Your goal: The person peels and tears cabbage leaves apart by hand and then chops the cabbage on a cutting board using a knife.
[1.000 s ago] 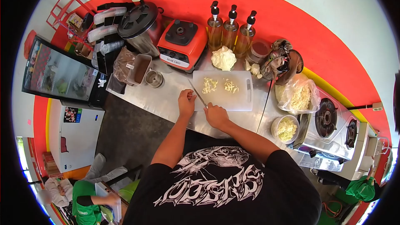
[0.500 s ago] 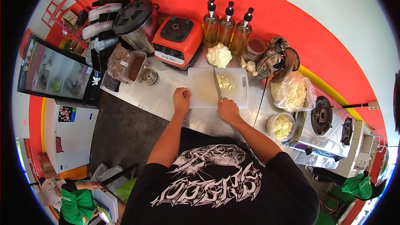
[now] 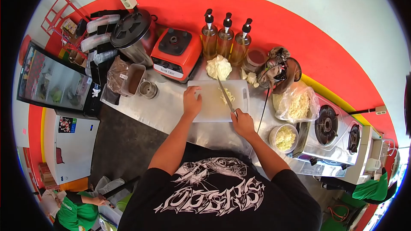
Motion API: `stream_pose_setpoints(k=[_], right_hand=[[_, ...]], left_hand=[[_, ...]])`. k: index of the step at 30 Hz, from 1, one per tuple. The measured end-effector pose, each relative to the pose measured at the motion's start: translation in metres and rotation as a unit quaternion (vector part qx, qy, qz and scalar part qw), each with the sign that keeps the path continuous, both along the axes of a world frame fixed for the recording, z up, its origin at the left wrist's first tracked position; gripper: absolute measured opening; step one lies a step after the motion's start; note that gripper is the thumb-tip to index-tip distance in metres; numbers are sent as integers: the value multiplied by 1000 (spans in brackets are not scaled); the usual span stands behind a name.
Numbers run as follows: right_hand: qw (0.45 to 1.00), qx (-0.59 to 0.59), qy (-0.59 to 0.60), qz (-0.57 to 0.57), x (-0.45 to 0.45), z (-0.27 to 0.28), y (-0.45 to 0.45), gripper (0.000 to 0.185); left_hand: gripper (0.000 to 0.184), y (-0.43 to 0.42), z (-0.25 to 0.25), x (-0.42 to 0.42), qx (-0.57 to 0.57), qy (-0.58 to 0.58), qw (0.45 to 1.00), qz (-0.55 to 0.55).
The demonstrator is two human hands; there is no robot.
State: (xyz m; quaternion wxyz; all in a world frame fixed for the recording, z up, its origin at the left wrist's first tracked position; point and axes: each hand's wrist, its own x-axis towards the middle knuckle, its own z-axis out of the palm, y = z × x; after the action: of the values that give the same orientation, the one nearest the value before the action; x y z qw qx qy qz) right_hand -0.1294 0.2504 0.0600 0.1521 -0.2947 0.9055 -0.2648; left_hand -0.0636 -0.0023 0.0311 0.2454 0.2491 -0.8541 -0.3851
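Note:
My right hand [image 3: 242,123] is closed round the handle of a knife [image 3: 226,96], whose blade slants up and left across the white cutting board [image 3: 209,115]. Chopped pale cabbage [image 3: 230,95] lies under and beside the blade on the board's right half. My left hand [image 3: 192,102] rests at the board's left edge with its fingers curled; whether something small is in them is hidden. Beyond the board's far edge sits a cut cabbage head [image 3: 218,67], near the knife tip. Garlic-like white pieces [image 3: 249,78] lie to its right.
A red blender base [image 3: 177,53], a lidded metal pot [image 3: 134,36] and pump bottles [image 3: 225,38] stand along the wall. Right are a bag of shredded cabbage [image 3: 299,104], a bowl [image 3: 284,138] and a gas stove [image 3: 327,124]. People in green are at lower left and right.
The left pile of chopped cabbage left the board's left half between the first two frames. My left hand has moved up to the board's edge. The knife now slants over the remaining pile.

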Motion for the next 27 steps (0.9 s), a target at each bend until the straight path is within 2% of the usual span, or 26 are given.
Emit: stream_pose_setpoints(k=[3,5,8,12,14,18,20,24,26,27], right_hand=[[998,-52,16,-31,-15,3,-4,28],[996,-80,20,-44,-28,5,-8,27],[990,-115,36,-67,-45,6,-18,27],[982,-153,69,-83,-63,7,-30,30],[983,-157,52,-82,-68,11,-34,29],[980,-177,52,-70,-76,15,-37,29],[979,-184,50,-71,-78,12,-36,28],[977,-196,32,-76,-79,9,-36,25],[976,-204,25,-74,-75,6,-38,25],[975,-212,21,-70,-73,6,-40,24]], left_hand=[[33,4,28,-43,35,19,999,-27],[41,4,41,-71,35,60,996,-51],[44,4,59,-102,40,53,996,-57],[40,0,53,-127,-6,33,998,-55],[33,-3,47,-132,-102,63,992,-35],[24,-10,40,-135,-37,43,997,-51],[21,-9,41,-130,-54,105,992,-47],[20,-5,60,-105,-114,127,985,-33],[19,-10,55,-91,-4,174,982,-68],[19,-10,57,-82,-4,170,983,-70]])
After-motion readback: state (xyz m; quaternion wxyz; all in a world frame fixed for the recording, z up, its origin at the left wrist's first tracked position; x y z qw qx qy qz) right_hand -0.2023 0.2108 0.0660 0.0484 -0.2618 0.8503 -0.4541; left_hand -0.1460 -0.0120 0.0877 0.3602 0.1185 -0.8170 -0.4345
